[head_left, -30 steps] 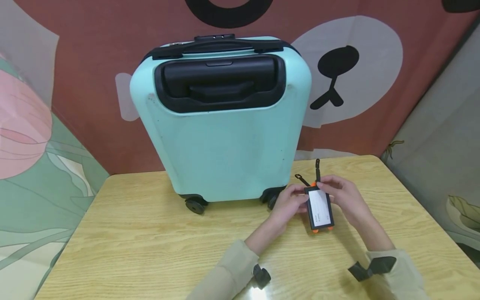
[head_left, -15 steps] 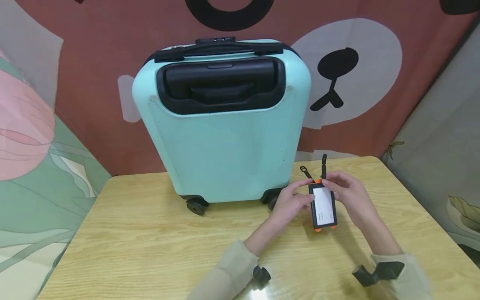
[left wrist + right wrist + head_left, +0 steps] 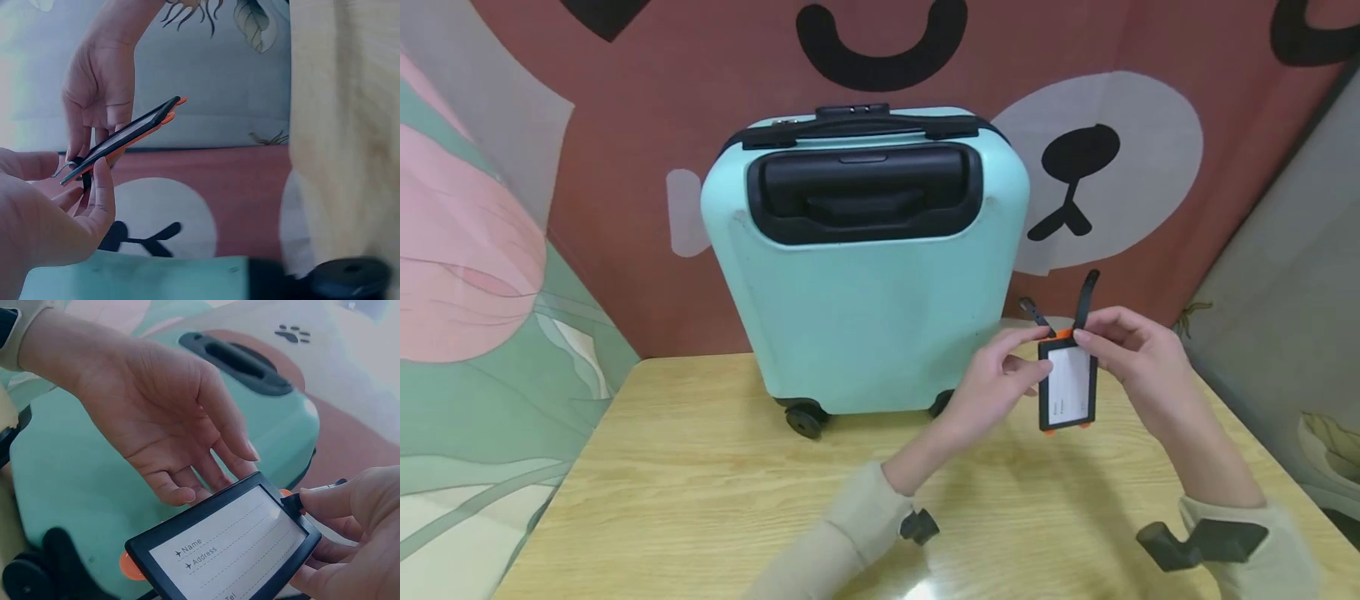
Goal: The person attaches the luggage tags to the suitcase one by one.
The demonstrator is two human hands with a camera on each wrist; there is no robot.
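A black luggage tag [image 3: 1067,387] with a white address card and orange trim hangs upright in the air above the wooden table [image 3: 700,483]. My right hand [image 3: 1120,337] pinches its top, where the black strap [image 3: 1086,292] comes out. My left hand [image 3: 1026,354] lies with relaxed, spread fingers against the tag's upper left edge. In the right wrist view the card [image 3: 231,550] reads Name and Address, and the left hand [image 3: 175,425] shows its open palm behind it. The left wrist view shows the tag [image 3: 125,137] edge-on. A mint-green suitcase [image 3: 865,325] stands upright just left of the hands.
The suitcase rests on black wheels [image 3: 805,419] at the table's far edge, with its black handle recess [image 3: 865,196] facing me. A red cloth with a bear face [image 3: 1097,167] hangs behind. Patterned fabric flanks the table on both sides.
Both hands have lifted the tag off the table, up and a little to the right. The strap ends now stand higher, and the head view has tilted up.
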